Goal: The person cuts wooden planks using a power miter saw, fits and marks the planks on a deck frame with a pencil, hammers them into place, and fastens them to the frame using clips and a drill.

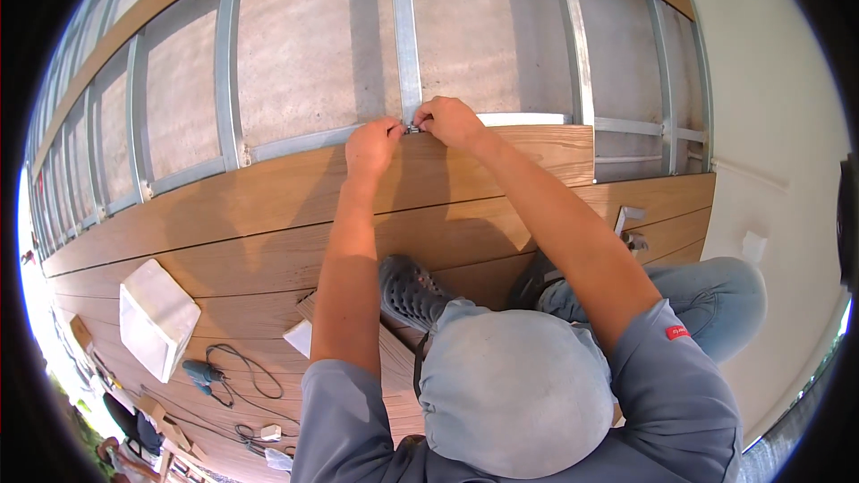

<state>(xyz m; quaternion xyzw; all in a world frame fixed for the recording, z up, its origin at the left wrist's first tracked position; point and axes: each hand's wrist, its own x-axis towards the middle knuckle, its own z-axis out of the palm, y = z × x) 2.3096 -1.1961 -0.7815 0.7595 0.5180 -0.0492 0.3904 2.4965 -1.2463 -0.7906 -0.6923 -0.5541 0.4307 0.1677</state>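
My left hand and my right hand meet at the far edge of a brown wood-grain decking plank. Between their fingertips is a small metal clip, at the spot where a grey metal joist meets the plank. The left fingers pinch at the clip's left side, and the right thumb and fingers are closed at its right side. Exactly how each finger grips it is too small to make out. Both forearms reach forward over the laid planks.
Beyond the plank, metal joists cross a concrete floor. A white container and a teal corded drill lie on the decking to the left. Near my right knee is a metal square. A pale wall bounds the right; another person is at lower left.
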